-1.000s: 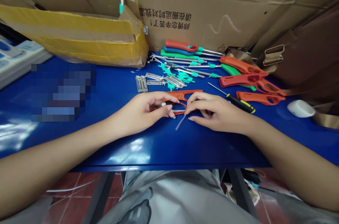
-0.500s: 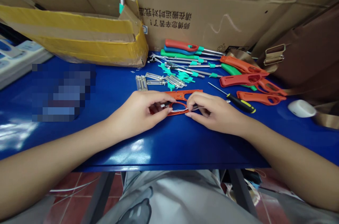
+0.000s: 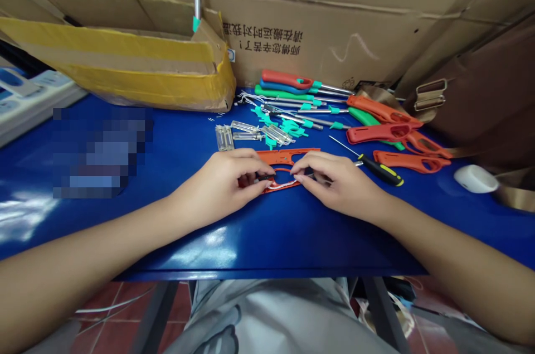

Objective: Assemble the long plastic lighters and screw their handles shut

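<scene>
My left hand (image 3: pixel 236 178) is closed, its thumb and fingers pinching a small black part (image 3: pixel 264 177) with a white wire (image 3: pixel 282 185) running from it. My right hand (image 3: pixel 340 181) is closed around the wire's other end, where a dark piece (image 3: pixel 309 171) shows between the fingers. A silver metal tip (image 3: pixel 358 164) sticks out behind that hand. Beneath both hands lie two orange lighter shell halves, an upper half (image 3: pixel 288 154) and a lower half (image 3: pixel 284 169) with a trigger loop. My fingers partly cover them.
Clear fuel tanks (image 3: pixel 246 136), green plastic pieces (image 3: pixel 292 126) and metal lighter tubes (image 3: pixel 317 120) lie beyond my hands. To the right are orange shells (image 3: pixel 412 160), a screwdriver (image 3: pixel 380 169) and a white case (image 3: pixel 475 178). A taped cardboard box (image 3: pixel 146 78) stands back left.
The black part in my left hand shows more plainly, and the wire has shifted lower across the shell. My right fingers have moved slightly left. The whole view sits a little lower.
</scene>
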A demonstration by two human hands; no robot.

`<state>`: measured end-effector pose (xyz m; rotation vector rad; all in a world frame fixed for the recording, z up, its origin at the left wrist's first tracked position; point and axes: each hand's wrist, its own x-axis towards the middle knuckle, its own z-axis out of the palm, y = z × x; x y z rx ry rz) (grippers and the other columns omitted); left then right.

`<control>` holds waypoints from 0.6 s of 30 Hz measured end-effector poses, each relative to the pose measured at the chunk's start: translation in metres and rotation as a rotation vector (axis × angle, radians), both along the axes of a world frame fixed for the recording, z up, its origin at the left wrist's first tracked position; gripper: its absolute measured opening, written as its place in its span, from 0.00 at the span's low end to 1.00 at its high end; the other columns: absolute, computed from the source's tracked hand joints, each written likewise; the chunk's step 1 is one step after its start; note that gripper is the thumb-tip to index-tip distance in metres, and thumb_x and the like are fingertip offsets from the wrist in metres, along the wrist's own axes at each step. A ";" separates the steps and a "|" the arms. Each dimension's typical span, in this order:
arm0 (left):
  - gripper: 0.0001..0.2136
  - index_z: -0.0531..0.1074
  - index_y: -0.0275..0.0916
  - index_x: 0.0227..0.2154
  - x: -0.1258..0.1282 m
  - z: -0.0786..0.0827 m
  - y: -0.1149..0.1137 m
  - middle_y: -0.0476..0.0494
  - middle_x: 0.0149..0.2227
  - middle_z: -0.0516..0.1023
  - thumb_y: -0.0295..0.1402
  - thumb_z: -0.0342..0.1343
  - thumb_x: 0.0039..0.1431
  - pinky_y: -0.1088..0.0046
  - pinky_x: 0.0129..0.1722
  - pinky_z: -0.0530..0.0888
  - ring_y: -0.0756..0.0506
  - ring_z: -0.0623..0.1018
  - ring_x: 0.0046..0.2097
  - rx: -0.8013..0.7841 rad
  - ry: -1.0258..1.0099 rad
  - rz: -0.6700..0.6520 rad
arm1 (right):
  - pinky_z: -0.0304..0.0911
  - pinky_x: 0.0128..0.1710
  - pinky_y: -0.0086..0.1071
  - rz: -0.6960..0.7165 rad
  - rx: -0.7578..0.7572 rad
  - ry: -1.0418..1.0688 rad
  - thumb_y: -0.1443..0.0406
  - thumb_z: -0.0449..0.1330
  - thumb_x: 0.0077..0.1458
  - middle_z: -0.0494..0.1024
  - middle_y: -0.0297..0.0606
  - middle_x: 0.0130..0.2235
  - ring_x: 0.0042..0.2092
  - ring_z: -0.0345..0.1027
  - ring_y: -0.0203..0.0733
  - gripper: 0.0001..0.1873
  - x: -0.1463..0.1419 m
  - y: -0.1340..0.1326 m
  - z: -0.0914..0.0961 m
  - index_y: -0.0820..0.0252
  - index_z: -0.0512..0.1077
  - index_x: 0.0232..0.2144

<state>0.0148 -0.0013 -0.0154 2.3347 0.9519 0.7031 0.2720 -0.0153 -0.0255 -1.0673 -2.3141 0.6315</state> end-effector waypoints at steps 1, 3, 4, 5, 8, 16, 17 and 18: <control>0.07 0.82 0.38 0.42 0.000 -0.001 0.000 0.44 0.39 0.81 0.28 0.62 0.62 0.77 0.33 0.74 0.49 0.80 0.36 0.003 -0.005 0.000 | 0.61 0.34 0.28 0.023 0.000 0.003 0.71 0.59 0.64 0.78 0.36 0.40 0.36 0.70 0.34 0.06 0.001 0.000 0.000 0.59 0.75 0.41; 0.07 0.82 0.38 0.42 0.000 -0.002 0.001 0.44 0.40 0.81 0.27 0.62 0.62 0.77 0.33 0.74 0.49 0.80 0.36 0.004 -0.009 -0.003 | 0.64 0.38 0.28 0.053 -0.008 -0.001 0.70 0.60 0.63 0.78 0.38 0.42 0.40 0.72 0.36 0.06 0.002 0.000 -0.001 0.58 0.76 0.41; 0.07 0.82 0.38 0.42 0.001 -0.002 0.001 0.44 0.39 0.81 0.27 0.62 0.62 0.77 0.33 0.74 0.49 0.80 0.37 0.003 -0.010 -0.003 | 0.64 0.39 0.29 0.059 -0.014 -0.009 0.70 0.60 0.63 0.78 0.38 0.42 0.41 0.72 0.36 0.06 0.002 0.000 -0.001 0.58 0.76 0.41; 0.07 0.82 0.38 0.42 0.001 -0.003 0.001 0.44 0.39 0.81 0.27 0.62 0.62 0.77 0.33 0.74 0.49 0.80 0.37 0.003 -0.013 -0.002 | 0.65 0.40 0.29 0.060 -0.017 -0.015 0.70 0.60 0.63 0.78 0.38 0.42 0.41 0.72 0.36 0.06 0.002 0.001 0.000 0.58 0.76 0.40; 0.08 0.82 0.39 0.42 0.000 -0.004 0.002 0.44 0.39 0.80 0.27 0.61 0.62 0.76 0.35 0.75 0.49 0.80 0.36 0.000 -0.017 -0.007 | 0.65 0.39 0.29 0.059 -0.023 -0.014 0.70 0.60 0.63 0.78 0.38 0.41 0.40 0.73 0.37 0.05 0.001 0.001 0.001 0.58 0.76 0.39; 0.09 0.82 0.39 0.43 0.000 -0.006 0.002 0.43 0.39 0.80 0.29 0.61 0.63 0.76 0.34 0.75 0.50 0.79 0.35 -0.025 -0.024 0.003 | 0.64 0.35 0.29 0.062 -0.039 0.002 0.70 0.60 0.63 0.77 0.38 0.40 0.38 0.72 0.37 0.07 0.000 0.000 0.005 0.56 0.78 0.38; 0.08 0.82 0.38 0.43 0.000 -0.006 0.002 0.43 0.39 0.80 0.29 0.61 0.63 0.76 0.32 0.75 0.50 0.79 0.34 -0.023 -0.026 0.013 | 0.63 0.34 0.29 0.063 -0.039 -0.002 0.70 0.60 0.63 0.77 0.38 0.40 0.37 0.71 0.36 0.07 0.000 0.000 0.005 0.57 0.78 0.38; 0.08 0.82 0.38 0.43 0.001 -0.005 0.002 0.43 0.38 0.80 0.29 0.61 0.63 0.77 0.31 0.74 0.50 0.79 0.33 -0.021 -0.031 0.024 | 0.63 0.33 0.29 0.064 -0.040 -0.007 0.70 0.60 0.63 0.77 0.38 0.40 0.36 0.70 0.35 0.07 0.000 0.000 0.005 0.57 0.78 0.38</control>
